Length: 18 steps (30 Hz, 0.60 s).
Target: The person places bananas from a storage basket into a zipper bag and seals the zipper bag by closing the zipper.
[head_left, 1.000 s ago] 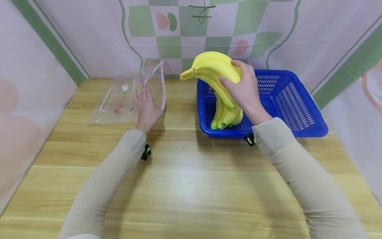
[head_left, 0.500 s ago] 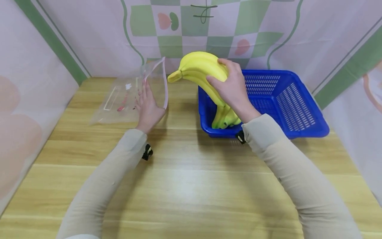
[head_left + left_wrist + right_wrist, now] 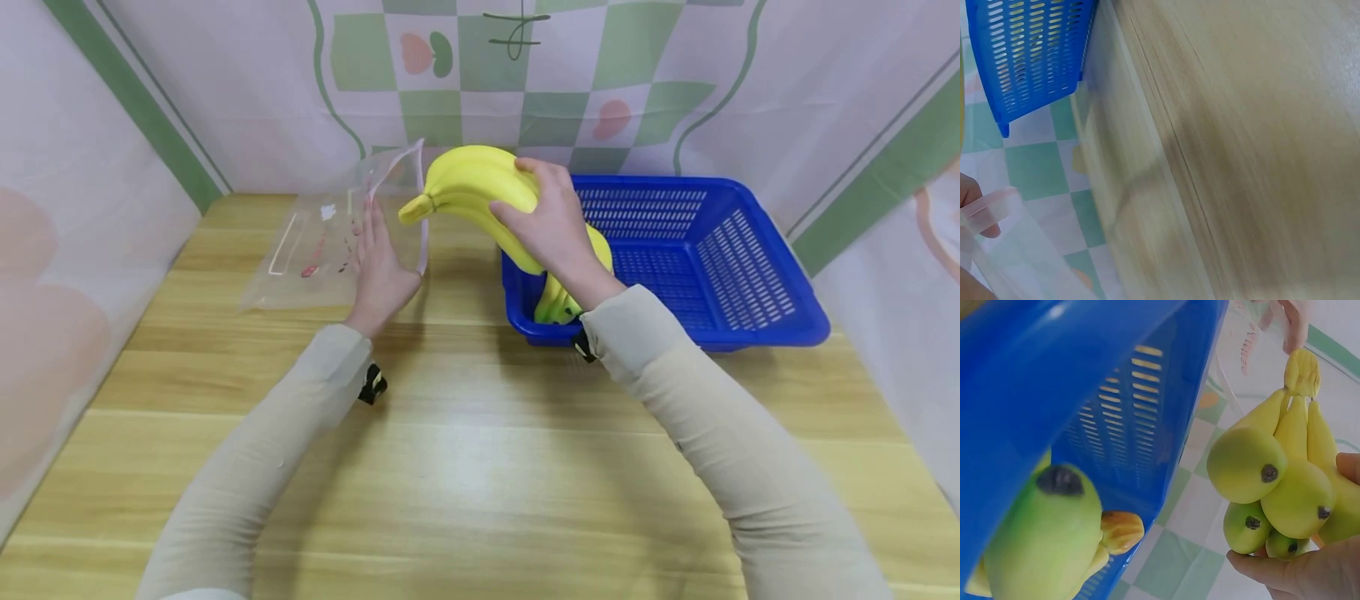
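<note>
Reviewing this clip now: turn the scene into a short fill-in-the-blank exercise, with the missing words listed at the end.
1. The right hand holds bananas with their ____ end toward the bag.
2. The colour of the basket is ____.
3. Another bunch lies ____ the basket.
4. The left hand touches the bag, whose plastic is ____, so the table shows through it.

Missing words: stem; blue; inside; transparent.
</note>
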Motion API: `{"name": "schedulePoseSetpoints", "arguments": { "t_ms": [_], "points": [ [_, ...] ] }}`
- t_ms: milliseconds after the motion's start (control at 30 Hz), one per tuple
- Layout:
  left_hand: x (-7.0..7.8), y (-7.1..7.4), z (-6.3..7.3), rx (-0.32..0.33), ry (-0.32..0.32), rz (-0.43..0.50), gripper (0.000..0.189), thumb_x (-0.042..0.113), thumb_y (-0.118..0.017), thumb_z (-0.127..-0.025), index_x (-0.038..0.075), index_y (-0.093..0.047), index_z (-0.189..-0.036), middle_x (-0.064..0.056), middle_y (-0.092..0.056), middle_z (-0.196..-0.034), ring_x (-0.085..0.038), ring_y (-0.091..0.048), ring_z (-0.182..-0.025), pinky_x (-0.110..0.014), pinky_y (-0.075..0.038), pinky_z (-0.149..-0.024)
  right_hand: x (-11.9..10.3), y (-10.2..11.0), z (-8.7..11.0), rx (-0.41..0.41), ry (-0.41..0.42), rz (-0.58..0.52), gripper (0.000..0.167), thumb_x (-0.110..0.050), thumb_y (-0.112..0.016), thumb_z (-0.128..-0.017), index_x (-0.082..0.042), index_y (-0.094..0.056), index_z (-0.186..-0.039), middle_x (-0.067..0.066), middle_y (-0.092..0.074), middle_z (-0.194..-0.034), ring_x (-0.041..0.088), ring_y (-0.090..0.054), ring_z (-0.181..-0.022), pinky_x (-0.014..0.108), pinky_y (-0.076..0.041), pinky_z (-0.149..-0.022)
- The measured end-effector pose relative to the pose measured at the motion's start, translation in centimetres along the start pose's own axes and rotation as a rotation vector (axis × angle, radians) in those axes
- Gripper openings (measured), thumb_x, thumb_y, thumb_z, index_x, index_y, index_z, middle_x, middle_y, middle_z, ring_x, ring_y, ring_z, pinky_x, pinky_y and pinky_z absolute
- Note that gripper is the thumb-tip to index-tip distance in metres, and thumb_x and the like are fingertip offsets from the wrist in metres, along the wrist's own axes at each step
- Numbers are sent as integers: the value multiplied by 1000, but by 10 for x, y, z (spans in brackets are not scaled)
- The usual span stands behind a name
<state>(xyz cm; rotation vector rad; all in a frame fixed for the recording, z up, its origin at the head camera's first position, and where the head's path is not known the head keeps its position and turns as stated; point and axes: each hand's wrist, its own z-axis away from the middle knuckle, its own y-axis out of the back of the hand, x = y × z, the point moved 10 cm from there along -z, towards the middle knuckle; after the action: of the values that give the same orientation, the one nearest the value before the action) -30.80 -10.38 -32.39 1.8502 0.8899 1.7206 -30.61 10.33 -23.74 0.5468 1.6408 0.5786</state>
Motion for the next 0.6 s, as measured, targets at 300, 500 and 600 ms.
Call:
{"name": "schedulePoseSetpoints", "arguments": {
  "t_ms": [300,500,600],
  "points": [
    [6,5,2,61,-28,29,97,29,-63,-87,9,5,-154,-4,8,-163,-36,-5,-149,-60,-4,-119,-7,-17,1,-44,25,18,64,-34,-60,-91,-12,-37,-146,12,-28,-153,25,-31,-140,40,-30,-117],
    [9,7,3,72,-22,87,107,12,-68,-78,13,6,-154,-1,9,-163,-34,-4,-150,-59,-3,-120,-7,-22,2,-58,26,38,64,-33,-59,-90,-12,-37,-146,13,-28,-152,28,-32,-138,42,-33,-114],
    [10,7,4,65,-16,106,111,6,-69,-74,17,7,-154,0,7,-163,-33,-4,-149,-58,-1,-120,-5,-24,3,-60,19,52,63,-30,-58,-88,-13,-38,-146,13,-28,-152,29,-33,-136,43,-37,-109]
  ]
}}
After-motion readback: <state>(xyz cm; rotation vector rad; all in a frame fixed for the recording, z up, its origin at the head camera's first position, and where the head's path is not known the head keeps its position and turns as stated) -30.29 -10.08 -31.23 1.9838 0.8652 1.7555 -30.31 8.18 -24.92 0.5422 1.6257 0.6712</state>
